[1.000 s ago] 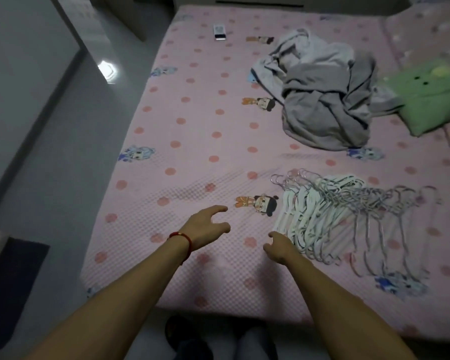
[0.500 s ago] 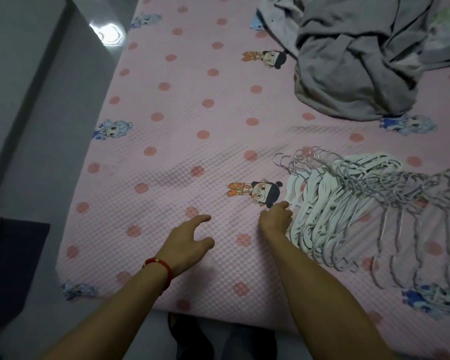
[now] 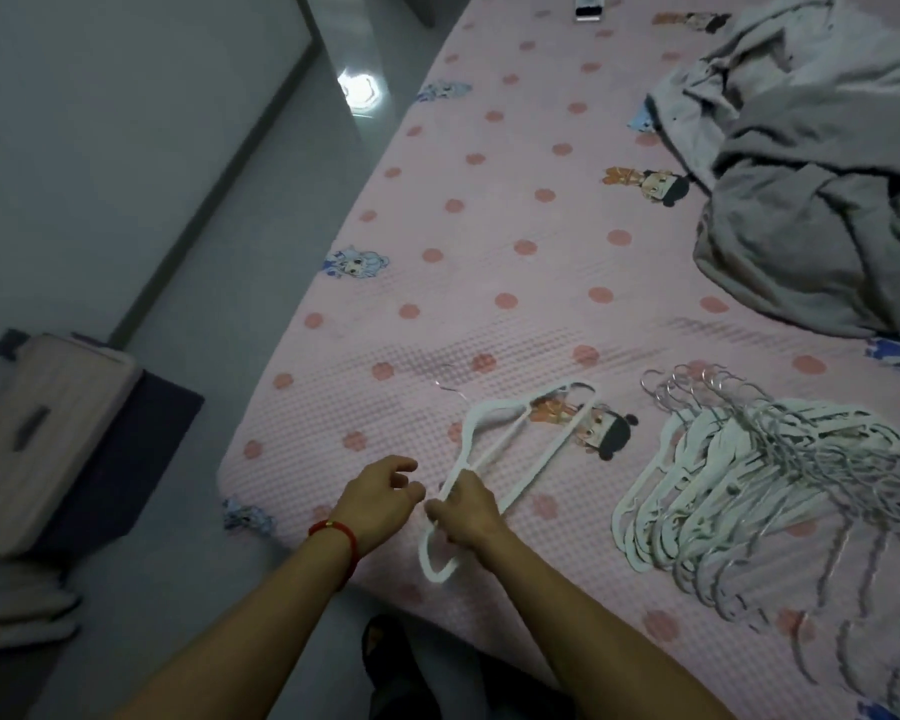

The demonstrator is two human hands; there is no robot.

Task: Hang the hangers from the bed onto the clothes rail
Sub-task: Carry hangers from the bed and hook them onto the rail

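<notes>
I am at the very start: my right hand [image 3: 467,514] is pinched around the bar end of one white hanger [image 3: 510,449], lifted clear of the heap, its wire hook blurred off toward 11 o'clock. My left hand [image 3: 383,496] hovers just beside it at 9 o'clock, fingers loosely curled, grasping nothing. By my judgement nothing is hung yet; the clothes rail is not in view, so I cannot tell what already sits on it.

Nearly all the work is left. The pile of hangers [image 3: 749,491] lies fanned on the bed [image 3: 489,262] at 3 o'clock from my hands, white ones overlapping closely with wire ones beyond, hooks bunched together toward 12 o'clock. They look tangled enough that each may need teasing free.

The bed carries a pink quilted cover with darker dots and small cartoon figures. A crumpled grey blanket [image 3: 811,189] sits at 1 o'clock, well apart from the pile, and a small remote [image 3: 589,5] lies at the far edge near 12 o'clock. The room is dim; a glossy grey floor [image 3: 261,210] with one bright reflection runs along 10 o'clock, and a pale case [image 3: 42,433] stands on a dark mat at 9 o'clock
</notes>
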